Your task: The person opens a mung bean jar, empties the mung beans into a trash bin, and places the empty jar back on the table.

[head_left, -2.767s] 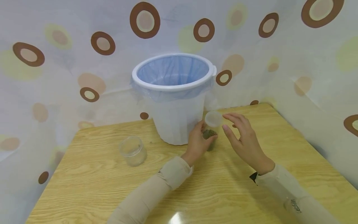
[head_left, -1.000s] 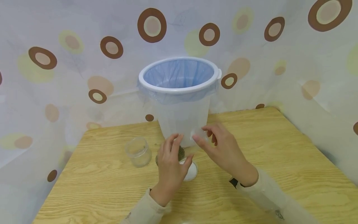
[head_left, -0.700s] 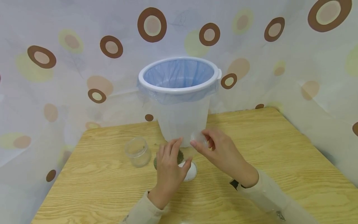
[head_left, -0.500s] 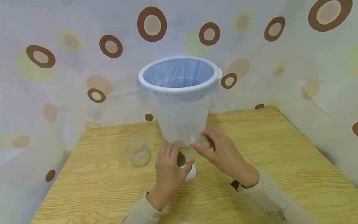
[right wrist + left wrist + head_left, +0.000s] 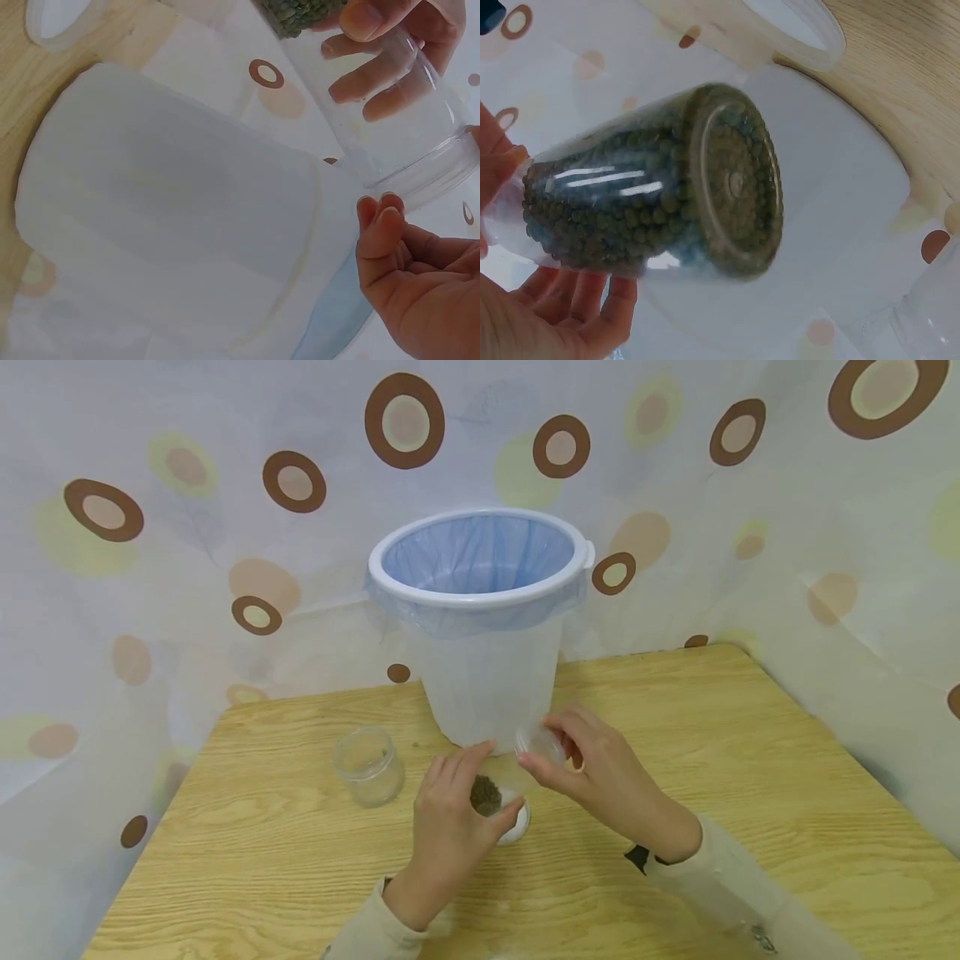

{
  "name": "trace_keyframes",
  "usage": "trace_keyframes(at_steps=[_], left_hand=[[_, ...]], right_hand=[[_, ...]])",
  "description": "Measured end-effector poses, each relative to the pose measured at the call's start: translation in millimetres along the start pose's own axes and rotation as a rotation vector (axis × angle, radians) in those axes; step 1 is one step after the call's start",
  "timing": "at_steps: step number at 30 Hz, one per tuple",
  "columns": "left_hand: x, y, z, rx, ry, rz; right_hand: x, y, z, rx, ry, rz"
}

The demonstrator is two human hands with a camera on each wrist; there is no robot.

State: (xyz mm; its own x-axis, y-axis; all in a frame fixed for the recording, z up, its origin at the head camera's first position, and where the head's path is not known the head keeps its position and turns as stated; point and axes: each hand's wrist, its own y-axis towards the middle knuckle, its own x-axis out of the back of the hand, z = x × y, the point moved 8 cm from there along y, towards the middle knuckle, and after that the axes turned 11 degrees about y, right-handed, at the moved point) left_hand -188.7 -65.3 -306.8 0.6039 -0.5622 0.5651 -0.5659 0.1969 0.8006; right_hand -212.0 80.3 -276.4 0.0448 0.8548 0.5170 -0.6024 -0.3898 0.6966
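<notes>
My left hand [image 5: 446, 814] grips a clear jar [image 5: 645, 187] part-filled with small round green beans [image 5: 486, 796]. The jar is tilted, its beans gathered toward the base and its mouth toward my right hand [image 5: 607, 777]. That hand holds the clear rim [image 5: 427, 172] between fingers and thumb. A round white lid [image 5: 516, 827] lies on the table below, partly behind the left hand's thumb; in the left wrist view, part of the lid [image 5: 802, 37] shows near the top. Another clear jar [image 5: 371, 772] stands upright to the left, small dark specks on its inside.
A white bin [image 5: 487, 677] with a blue liner [image 5: 480, 552] stands just behind the hands. Its base rests on the wood-grain table [image 5: 285, 852]. A curtain [image 5: 322, 560] with brown rings hangs behind the table and along its right side.
The jar stood upright with its lid on in the oldest frame; now the lid lies on the table and both hands hold the tilted jar. Lately the beans show more between left fingers and thumb.
</notes>
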Motion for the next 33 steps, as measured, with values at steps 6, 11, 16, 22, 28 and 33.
trace_keyframes(at_steps=[6, 11, 16, 22, 28, 33], left_hand=[[-9.0, -4.7, 5.7, 0.092, -0.211, 0.202], [-14.1, -8.6, 4.8, 0.094, -0.294, 0.302], [-15.5, -10.3, 3.4, 0.072, -0.324, 0.359], [-13.6, -10.9, 7.2, 0.077, -0.274, 0.338], [-11.0, -10.1, 8.1, 0.004, -0.107, 0.222], [-10.0, -11.3, 1.6, -0.099, 0.058, 0.103]], right_hand=[[1, -0.8, 11, 0.133, 0.064, 0.090], [2, -5.5, 10, 0.110, 0.134, 0.202], [4, -8.7, 10, 0.105, 0.165, 0.230], [1, -12.1, 5, 0.031, 0.146, 0.270], [-1, -13.3, -12, -0.311, 0.107, 0.253], [-10, -16.3, -20, -0.561, 0.064, 0.278]])
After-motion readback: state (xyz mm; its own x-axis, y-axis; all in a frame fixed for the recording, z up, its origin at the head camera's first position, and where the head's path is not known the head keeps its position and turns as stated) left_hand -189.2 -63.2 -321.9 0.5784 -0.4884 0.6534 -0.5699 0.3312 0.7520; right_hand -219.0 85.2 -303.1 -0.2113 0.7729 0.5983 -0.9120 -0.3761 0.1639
